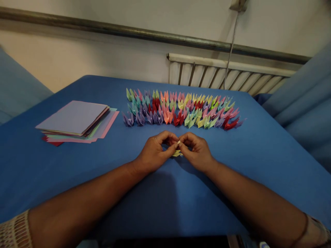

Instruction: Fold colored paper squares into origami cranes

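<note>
Before a pale wall (90, 51) spreads a table (258, 148) covered in blue cloth, its far edge toward the wall. Light blue curtains hang past its left edge (18, 82) and its right edge (310, 93). Beyond the far edge, toward the far right corner, shows a white ribbed radiator (232, 64); a dull metal pipe (129, 33) runs along the wall above it, crossed by a thin cord (234, 29).

Several close rows of folded paper cranes (168, 115) stand near the middle of the far edge, wings raised, in purple, coral, red, yellow, green, pink and turquoise. Two bare forearms reach in over the near edge, the left one ending in a beige openwork cuff (19, 227). Toward the left edge lies a loose stack of coloured paper squares (74, 117), lavender on top, with pink, pale green and red margins sticking out beneath.

Between the cranes and the near edge, the left hand (156, 151) and right hand (198, 151) meet, both curled, fingers bent and thumbs pressed toward forefingers. Together they pinch a small yellow folded paper (177, 153): its pale tip shows between the fingertips, its lower part just under the thumbs. Its exact shape is mostly hidden.
</note>
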Tool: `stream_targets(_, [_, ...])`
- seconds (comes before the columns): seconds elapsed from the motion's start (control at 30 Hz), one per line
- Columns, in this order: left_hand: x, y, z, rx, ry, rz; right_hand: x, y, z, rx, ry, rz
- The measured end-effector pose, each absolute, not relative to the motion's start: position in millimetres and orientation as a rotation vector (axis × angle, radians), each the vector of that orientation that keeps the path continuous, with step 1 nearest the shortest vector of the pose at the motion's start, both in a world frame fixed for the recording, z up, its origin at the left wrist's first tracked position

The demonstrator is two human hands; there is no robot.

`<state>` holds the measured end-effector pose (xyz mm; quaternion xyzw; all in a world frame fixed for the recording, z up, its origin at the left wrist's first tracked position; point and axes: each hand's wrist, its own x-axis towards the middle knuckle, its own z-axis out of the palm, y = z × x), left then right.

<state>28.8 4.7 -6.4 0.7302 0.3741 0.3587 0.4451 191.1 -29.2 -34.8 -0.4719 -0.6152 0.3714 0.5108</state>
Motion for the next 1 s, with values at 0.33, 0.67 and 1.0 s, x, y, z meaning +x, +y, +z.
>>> stream_targets(0.33, [27.6,15.7,-13.2,1.431,0.872,0.870,190.9,-23.5,-32.8,-1.008,-1.276,1.103])
stream_targets(0.67, [29.9,12.1,-11.7,1.433,0.855,0.817,192.1,-20.8,-29.9,-1.022,-1.270,1.127])
stream_targets(1.0, [29.0,9.8,-10.6,1.514,0.874,0.794,193.1,-20.4,-23.4,-1.055,-1.234,1.180])
